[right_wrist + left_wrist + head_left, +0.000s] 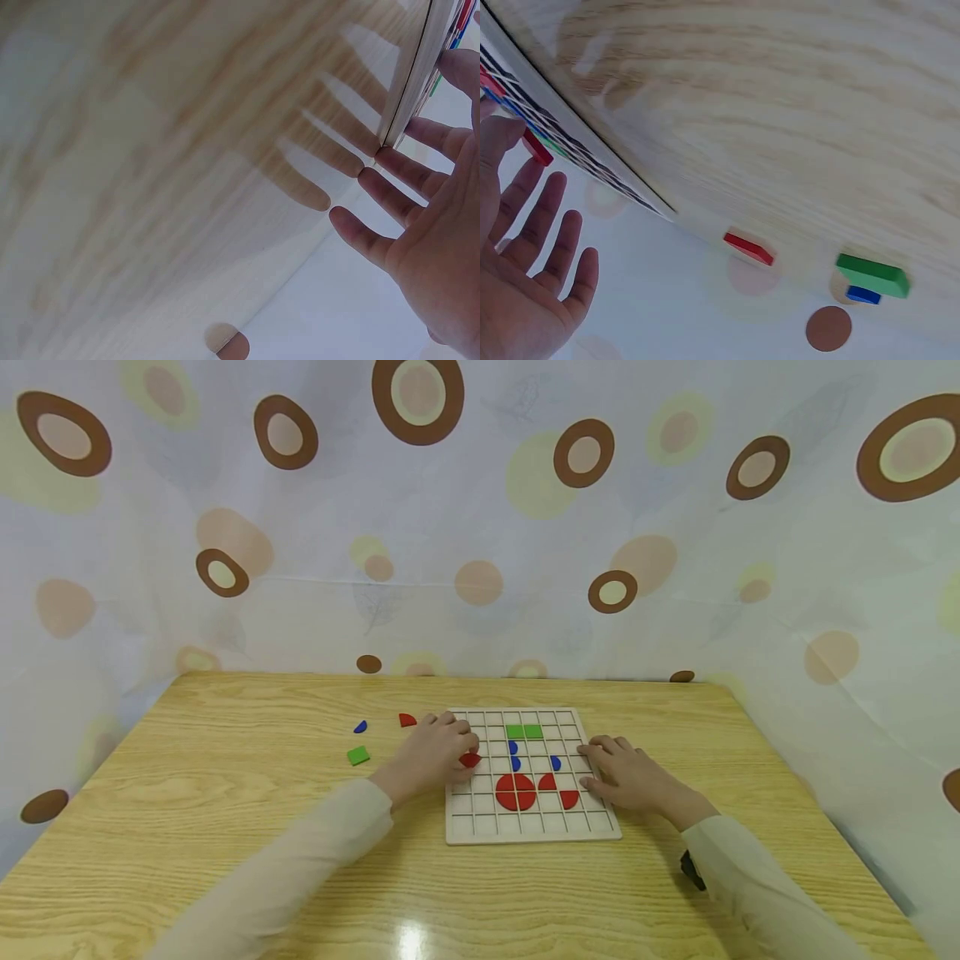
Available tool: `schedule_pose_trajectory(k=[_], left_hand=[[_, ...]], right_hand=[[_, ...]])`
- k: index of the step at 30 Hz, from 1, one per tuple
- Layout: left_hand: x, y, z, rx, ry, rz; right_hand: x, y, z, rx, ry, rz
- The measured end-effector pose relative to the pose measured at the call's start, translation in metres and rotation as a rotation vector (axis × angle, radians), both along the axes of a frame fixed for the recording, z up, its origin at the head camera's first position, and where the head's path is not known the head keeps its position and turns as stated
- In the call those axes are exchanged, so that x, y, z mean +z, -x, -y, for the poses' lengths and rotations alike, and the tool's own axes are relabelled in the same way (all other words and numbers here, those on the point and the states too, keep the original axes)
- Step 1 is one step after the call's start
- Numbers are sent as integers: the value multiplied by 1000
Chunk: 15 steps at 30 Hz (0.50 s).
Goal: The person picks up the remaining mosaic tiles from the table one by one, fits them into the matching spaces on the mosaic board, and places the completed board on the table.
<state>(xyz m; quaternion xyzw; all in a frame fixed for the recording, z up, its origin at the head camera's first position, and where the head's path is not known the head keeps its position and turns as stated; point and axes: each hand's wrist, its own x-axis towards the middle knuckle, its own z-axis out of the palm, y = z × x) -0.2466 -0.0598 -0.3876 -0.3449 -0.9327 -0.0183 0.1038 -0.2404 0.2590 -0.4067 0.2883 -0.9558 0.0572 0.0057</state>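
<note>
Wood-grain surface, head view: a white grid board carries placed green squares, blue half-discs and red quarter-discs. At left, a loose blue segment, red wedge and green tile apparently remain.

Left wrist view: left hand, grip narrow, pinches a red piece over the board's left side.

Right wrist view: right hand, grip wide, at the board's right edge.

Head view: left hand masks squares along the left side of the white grid board and part of a pinched red piece. Black object partly behind right sleeve; identity unclear. Left wrist: green tile partly hides blue piece. Right wrist: right hand cropped by right edge.
</note>
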Motion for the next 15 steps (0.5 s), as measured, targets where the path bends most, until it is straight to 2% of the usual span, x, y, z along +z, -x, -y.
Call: schedule_pose_trajectory(k=[15], left_hand=[[2, -3, -41, -117, 56, -40]], right_hand=[[-2, 1, -1, -2, 0, 1]])
